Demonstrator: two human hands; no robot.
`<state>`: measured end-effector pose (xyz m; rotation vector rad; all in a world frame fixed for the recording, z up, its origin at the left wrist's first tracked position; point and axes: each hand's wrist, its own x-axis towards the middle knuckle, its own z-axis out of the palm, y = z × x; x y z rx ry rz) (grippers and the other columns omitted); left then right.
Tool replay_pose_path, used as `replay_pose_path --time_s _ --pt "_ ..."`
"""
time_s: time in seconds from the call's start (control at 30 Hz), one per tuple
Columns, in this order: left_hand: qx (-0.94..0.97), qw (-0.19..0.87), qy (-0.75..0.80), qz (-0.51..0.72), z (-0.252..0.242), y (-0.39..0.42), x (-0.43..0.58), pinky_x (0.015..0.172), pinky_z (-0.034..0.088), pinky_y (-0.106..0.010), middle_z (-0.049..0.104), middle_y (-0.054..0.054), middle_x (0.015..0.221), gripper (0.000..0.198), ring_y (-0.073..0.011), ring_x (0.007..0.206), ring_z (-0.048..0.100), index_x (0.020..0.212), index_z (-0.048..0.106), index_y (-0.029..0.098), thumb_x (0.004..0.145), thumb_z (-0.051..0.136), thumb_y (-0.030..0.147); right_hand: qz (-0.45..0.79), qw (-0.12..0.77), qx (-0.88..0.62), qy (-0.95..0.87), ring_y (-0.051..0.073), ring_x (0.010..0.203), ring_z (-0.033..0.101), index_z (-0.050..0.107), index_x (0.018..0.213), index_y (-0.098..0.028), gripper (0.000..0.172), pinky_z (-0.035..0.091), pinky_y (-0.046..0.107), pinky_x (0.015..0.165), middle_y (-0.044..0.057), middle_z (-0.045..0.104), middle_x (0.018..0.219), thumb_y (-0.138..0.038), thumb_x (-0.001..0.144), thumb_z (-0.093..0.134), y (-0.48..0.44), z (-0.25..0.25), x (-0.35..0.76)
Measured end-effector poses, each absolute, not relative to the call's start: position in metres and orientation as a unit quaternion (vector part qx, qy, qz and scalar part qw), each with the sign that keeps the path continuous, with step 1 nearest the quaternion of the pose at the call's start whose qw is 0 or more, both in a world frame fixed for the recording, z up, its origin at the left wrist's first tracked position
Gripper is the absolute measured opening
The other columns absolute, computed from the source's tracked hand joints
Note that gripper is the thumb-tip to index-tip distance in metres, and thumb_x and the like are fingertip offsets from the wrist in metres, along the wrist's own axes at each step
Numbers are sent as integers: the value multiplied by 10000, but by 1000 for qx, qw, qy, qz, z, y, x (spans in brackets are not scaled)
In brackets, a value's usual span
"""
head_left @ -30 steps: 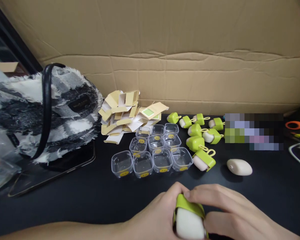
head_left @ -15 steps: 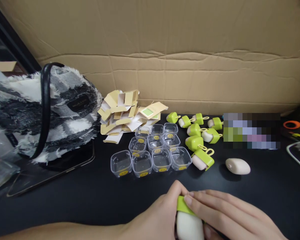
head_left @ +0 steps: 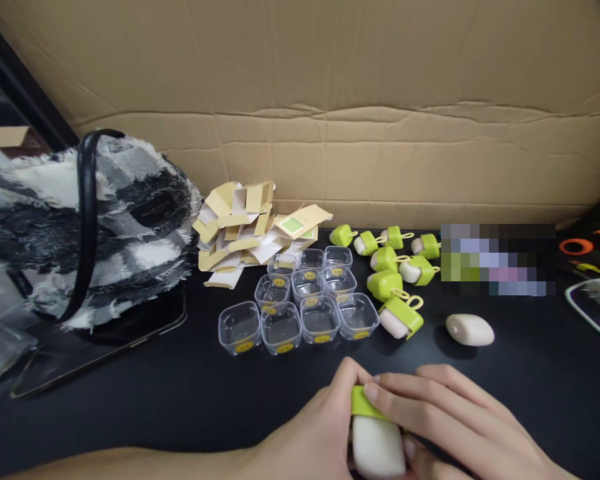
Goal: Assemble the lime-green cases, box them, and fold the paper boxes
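Both my hands meet at the bottom middle around one small toy: a cream block [head_left: 377, 445] with a green cap [head_left: 363, 402]. My left hand [head_left: 315, 433] grips it from the left, thumb on the cap. My right hand [head_left: 450, 423] lies over it from the right, fingers pressed on the cap. Just beyond my hands stand several clear square cups [head_left: 300, 303] with yellow stickers. To their right lie several more green-capped toys [head_left: 393, 280] with yellow loops, and a bare cream block [head_left: 470, 329] lies alone.
A fuzzy black-and-white bag [head_left: 80, 220] with a black handle sits at left on a clear tray [head_left: 100, 350]. A heap of folded tan card boxes [head_left: 253, 223] lies behind the cups. A cardboard wall [head_left: 330, 100] closes the back. A white cable [head_left: 587, 303] and orange-black objects [head_left: 587, 250] are at right.
My right fingers have slid flatter over the green cap, and the toy sits slightly lower in my hands. The view has drifted a little to the right.
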<state>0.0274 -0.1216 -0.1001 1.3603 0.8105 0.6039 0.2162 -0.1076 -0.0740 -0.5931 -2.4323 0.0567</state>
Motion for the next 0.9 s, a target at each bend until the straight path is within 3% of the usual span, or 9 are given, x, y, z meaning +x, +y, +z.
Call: replay_pose_path --time_s 0.23,0.37,0.47,0.6,0.9 --pt "623 652 365 231 -101 -118 25 614 346 -228 446 31 820 453 -117 711 437 936 376 200 688 745 288 -4 311 -195 -930 164 830 742 641 981 -225 201 558 236 767 32 781 971 -205 970 441 -105 -74 218" --pt "553 706 355 263 -91 -121 23 637 344 -230 472 20 854 446 -114 736 440 989 420 188 722 727 372 18 324 -182 -928 170 875 729 578 883 -221 77 537 289 821 62 768 988 -152 853 564 -100 -76 217" --pt "493 752 328 292 -85 -120 22 531 316 -199 461 61 716 462 -65 556 400 1033 423 176 787 635 505 83 354 -236 -901 160 871 724 528 885 -235 228 522 295 866 48 754 975 -83 723 579 -96 -80 214" --pt "449 780 352 256 -87 -117 21 368 237 -166 377 138 502 527 -41 360 277 1005 391 196 767 620 606 175 375 -286 -864 142 933 706 484 906 -260 292 518 271 895 16 727 1033 -69 695 551 -94 -89 212" --pt "426 796 364 230 -88 -116 24 411 274 -159 384 106 635 541 -32 460 304 968 371 209 745 652 614 233 386 -281 -847 133 893 706 495 842 -253 349 542 211 808 -6 710 1040 9 615 539 -95 -92 211"
